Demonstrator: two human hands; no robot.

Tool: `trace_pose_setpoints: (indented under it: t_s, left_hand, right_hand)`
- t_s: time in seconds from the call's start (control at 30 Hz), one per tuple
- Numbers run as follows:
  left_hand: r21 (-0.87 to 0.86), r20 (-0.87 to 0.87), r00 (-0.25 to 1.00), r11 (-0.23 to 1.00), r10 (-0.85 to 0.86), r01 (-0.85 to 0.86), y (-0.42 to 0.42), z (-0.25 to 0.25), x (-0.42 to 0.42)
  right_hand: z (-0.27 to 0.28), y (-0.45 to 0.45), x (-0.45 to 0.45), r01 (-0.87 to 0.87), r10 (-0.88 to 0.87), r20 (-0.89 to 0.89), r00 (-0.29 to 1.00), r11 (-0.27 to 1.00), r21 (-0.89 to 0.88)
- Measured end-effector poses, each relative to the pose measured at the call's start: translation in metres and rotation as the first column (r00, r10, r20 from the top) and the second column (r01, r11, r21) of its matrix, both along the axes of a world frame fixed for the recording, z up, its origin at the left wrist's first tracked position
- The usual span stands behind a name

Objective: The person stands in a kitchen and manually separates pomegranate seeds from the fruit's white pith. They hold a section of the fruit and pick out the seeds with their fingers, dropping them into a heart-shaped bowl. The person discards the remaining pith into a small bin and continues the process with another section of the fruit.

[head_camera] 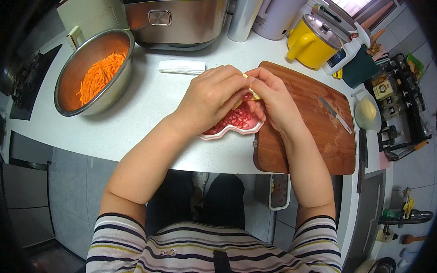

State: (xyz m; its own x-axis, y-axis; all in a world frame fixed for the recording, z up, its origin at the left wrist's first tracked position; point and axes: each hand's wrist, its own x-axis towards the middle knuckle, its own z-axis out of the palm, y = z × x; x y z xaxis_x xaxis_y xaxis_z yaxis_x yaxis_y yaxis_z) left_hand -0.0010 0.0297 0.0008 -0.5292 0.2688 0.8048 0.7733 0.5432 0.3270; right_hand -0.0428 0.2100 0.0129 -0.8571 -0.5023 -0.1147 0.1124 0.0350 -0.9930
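Both hands meet above a pink dish (255, 124) with a wavy white rim. Loose red pomegranate seeds (236, 118) lie in the dish, partly covered by my left hand (215, 96). Between my fingers is a piece of pomegranate (254, 94) with pale yellow pith and a few red seeds showing. My right hand (271, 94) grips it from the right side, its lower fingers curled over the dish. My left fingertips press on it from the left. Much of the piece is hidden by the fingers.
A wet wooden cutting board (313, 132) bearing a small white-handled knife (335, 115) lies at right. Shredded carrot (102, 77) fills part of a steel bowl (128, 72) at left. Behind stand a steel-fronted appliance (184, 24), folded white tissues (182, 66) and a yellow electric pot (311, 44).
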Motion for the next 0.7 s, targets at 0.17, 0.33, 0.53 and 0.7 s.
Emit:
trace_pose_setpoints:
  t_s: [0.17, 0.33, 0.53, 0.7]
  left_hand:
    - [0.146, 0.165, 0.986, 0.989, -0.020, -0.004, 0.0020, 0.0001, 0.0021]
    - [0.307, 0.410, 0.909, 0.950, -0.077, -0.057, 0.0016, 0.0017, 0.0029]
    - [0.295, 0.420, 0.905, 0.953, -0.065, -0.069, -0.0028, 0.0019, 0.0012]
    - [0.415, 0.502, 0.850, 0.907, -0.161, -0.074, -0.0017, 0.0074, 0.0031]
  right_hand:
    - [-0.0002, -0.0002, 0.0019, -0.071, 0.073, -0.048, 0.996, 0.997, 0.041]
    - [-0.0006, -0.0013, 0.0070, -0.141, 0.137, -0.067, 0.988, 0.988, -0.059]
    - [0.0026, -0.0047, 0.0102, -0.182, 0.181, -0.102, 0.978, 0.983, 0.001]
    - [0.0042, -0.0037, 0.0089, -0.132, 0.133, -0.007, 0.991, 0.978, -0.159]
